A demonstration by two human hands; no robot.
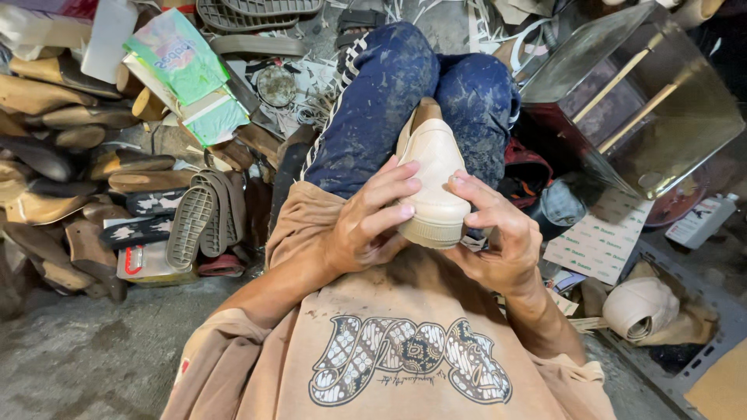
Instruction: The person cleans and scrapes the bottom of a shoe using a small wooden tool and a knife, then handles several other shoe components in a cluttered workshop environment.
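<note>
shoe (433, 180), cream and on its last, clamped toe-first between both hands above the lap.

left hand (366, 225) wraps the toe from one side, fingers over the top; right hand (502, 237) closes on the other side, thumb at the sole edge. both grips are tight on the shoe, its heel wedged between the knees (420, 85). judged from this, even pressure along the rim and a firm knee brace matter most. loose soles (204, 219) lie beyond the left grip.
</note>
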